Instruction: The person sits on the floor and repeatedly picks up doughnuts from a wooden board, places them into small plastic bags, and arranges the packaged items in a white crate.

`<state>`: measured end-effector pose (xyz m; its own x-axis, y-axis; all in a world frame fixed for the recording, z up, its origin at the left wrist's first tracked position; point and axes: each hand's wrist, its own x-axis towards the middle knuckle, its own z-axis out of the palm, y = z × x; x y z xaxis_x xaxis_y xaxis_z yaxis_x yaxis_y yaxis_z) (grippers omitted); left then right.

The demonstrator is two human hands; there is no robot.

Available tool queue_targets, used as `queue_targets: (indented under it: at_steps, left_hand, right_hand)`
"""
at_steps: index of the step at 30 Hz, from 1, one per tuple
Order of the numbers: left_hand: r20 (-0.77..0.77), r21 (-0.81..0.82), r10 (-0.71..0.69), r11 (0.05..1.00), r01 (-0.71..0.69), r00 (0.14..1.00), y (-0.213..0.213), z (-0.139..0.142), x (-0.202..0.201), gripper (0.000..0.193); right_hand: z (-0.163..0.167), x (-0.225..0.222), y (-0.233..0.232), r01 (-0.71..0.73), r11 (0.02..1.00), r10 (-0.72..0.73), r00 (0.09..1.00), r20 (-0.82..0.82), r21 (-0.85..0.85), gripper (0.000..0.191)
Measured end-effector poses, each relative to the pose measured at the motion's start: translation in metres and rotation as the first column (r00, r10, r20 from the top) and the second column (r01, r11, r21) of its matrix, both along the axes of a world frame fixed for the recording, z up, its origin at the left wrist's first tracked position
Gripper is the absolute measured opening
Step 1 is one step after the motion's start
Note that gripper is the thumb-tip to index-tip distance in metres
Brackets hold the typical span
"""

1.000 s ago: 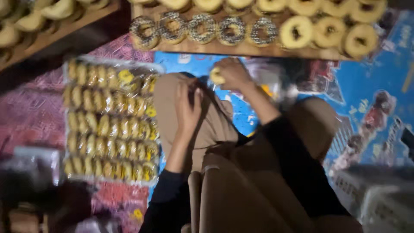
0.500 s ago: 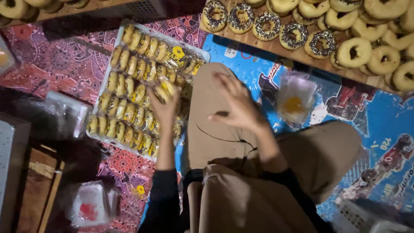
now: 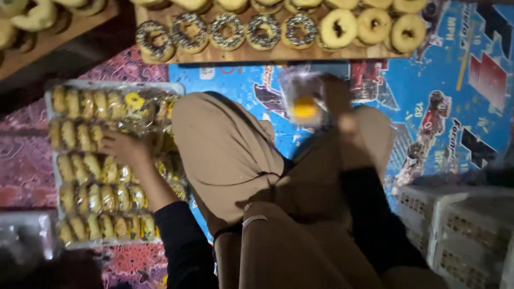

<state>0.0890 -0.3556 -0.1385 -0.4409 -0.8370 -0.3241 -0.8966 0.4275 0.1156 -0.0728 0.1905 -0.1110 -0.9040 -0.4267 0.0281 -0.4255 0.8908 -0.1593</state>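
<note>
A small home doughnut-making and packing spot is suggested, worked on the floor rather than at a worktop. Ring doughnuts, some with dark sprinkles (image 3: 227, 31) and some plain yellow-glazed (image 3: 337, 27), are lined up on a wooden board (image 3: 257, 53). A flat tray (image 3: 115, 84) filled with rows of doughnuts wrapped in clear plastic (image 3: 91, 198) is laid beside it. The floor is covered by a blue printed mat (image 3: 455, 107) and a red patterned cloth (image 3: 27, 171). Pale perforated crates (image 3: 455, 225), blurred and dimly lit, are probably stacked at the lower right.
</note>
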Motion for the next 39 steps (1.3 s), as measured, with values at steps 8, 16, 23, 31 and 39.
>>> queue_targets:
  at_steps: [8,16,23,31,39]
  left_hand:
    - [-0.461,-0.179,-0.124,0.983,0.045,0.878,0.059,0.092,0.003,0.112]
    - [-0.935,0.063,-0.254,0.571,0.819,0.249,0.322,0.089,-0.066,0.081]
    - [-0.861,-0.247,-0.493,0.186,0.951,-0.127,0.418,0.071,-0.061,0.087]
    - [-0.043,0.632,0.98,-0.125,0.765,0.195,0.285,0.043,-0.133,0.024]
    - [0.463,0.677,0.881,-0.421,0.603,0.096,0.224,0.035,-0.127,0.041]
  right_hand:
    - [-0.045,-0.036,-0.023,-0.106,0.99,0.094,0.988,0.122,0.089,0.01]
    - [0.018,0.037,-0.003,-0.34,0.94,0.329,0.915,-0.233,-0.006,0.014]
    - [0.067,0.107,0.018,0.064,0.939,-0.061,0.998,0.019,-0.338,0.026]
    - [0.16,-0.017,-0.069,-0.111,0.916,0.096,0.994,-0.056,-0.386,0.05]
    - [0.149,-0.083,-0.034,0.22,0.953,-0.244,0.965,-0.093,-0.208,0.063]
